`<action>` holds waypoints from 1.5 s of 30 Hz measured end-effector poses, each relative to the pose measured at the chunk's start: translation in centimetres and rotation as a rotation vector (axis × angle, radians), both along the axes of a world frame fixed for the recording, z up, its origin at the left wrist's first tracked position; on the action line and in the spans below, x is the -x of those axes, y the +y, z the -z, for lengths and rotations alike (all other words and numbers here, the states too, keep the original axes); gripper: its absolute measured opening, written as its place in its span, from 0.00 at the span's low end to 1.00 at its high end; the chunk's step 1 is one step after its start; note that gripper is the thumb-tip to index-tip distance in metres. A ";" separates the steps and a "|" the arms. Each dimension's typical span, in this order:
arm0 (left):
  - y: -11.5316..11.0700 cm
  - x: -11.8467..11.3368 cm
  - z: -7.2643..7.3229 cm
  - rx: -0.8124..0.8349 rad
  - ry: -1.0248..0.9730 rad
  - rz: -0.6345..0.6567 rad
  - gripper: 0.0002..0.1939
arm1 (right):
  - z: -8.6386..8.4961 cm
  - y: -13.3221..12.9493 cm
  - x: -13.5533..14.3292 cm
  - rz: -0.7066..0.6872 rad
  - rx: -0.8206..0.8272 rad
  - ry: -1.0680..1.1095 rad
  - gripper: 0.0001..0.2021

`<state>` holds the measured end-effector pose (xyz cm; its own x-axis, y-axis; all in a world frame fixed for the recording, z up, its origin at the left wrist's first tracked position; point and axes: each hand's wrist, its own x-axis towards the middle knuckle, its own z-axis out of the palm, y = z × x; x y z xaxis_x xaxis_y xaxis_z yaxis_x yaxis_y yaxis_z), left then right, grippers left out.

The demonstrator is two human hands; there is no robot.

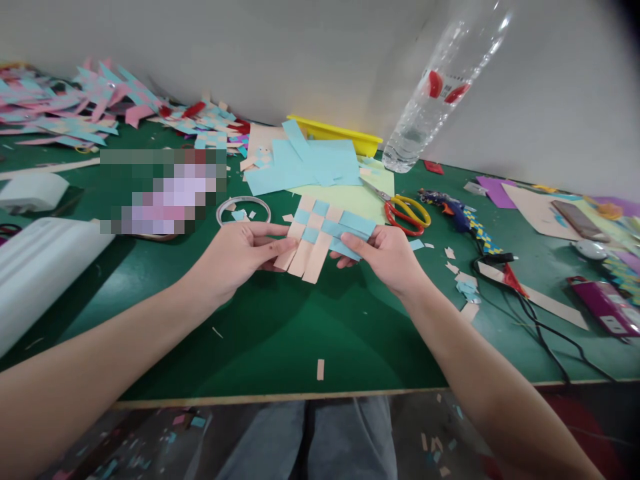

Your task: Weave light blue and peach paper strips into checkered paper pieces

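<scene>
Both hands hold up a small woven paper piece (314, 230) above the green table. Light-blue and pale peach strips cross in a checker pattern; peach ends hang toward me and blue ends point right. My left hand (240, 257) pinches its left edge between thumb and fingers. On the other side my right hand (387, 257) grips the blue strip ends, thumb on top. Just beyond the right hand lie scissors (407, 212) with red and yellow handles. A roll of clear tape (243, 200) rests past the left hand, with paper scraps inside its ring.
Blue paper sheets (315, 163) lie before a yellow tray (335, 135). A water bottle (435, 100) leans at the wall. Pink and blue paper pieces (100, 100) pile up far left, near a pixelated phone-like object (170, 197). Black cables (535, 313) run right. One peach scrap (321, 369) sits near the front edge.
</scene>
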<state>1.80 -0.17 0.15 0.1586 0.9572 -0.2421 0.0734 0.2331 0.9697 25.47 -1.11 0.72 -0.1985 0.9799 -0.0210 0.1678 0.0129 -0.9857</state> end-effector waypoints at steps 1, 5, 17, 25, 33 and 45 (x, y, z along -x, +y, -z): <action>0.0 0.0 0.0 0.007 -0.004 -0.003 0.20 | 0.0 0.0 0.0 0.002 -0.002 -0.003 0.15; 0.0 0.0 0.0 -0.015 -0.027 -0.004 0.18 | 0.0 0.1 -0.1 -0.015 -0.001 0.008 0.15; -0.2 -0.2 -0.1 0.032 -0.055 0.213 0.19 | 0.0 -0.3 0.3 -0.350 0.152 -0.010 0.18; -0.4 -0.2 0.0 -0.040 -0.002 0.264 0.17 | 0.0 -0.6 0.8 -0.360 0.144 0.021 0.17; -0.4 -0.1 0.0 -0.081 0.040 0.291 0.12 | 0.0 -0.7 0.8 -0.383 0.156 0.051 0.15; -0.3 -0.1 0.0 -0.062 0.052 0.260 0.14 | -0.1 -0.6 0.5 -0.392 0.158 0.015 0.17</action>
<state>1.92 -0.44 0.16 0.3897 0.8993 -0.1983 0.1729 0.1400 0.9749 25.00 -1.67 0.81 -0.5568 0.8153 -0.1589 0.1660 -0.0782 -0.9830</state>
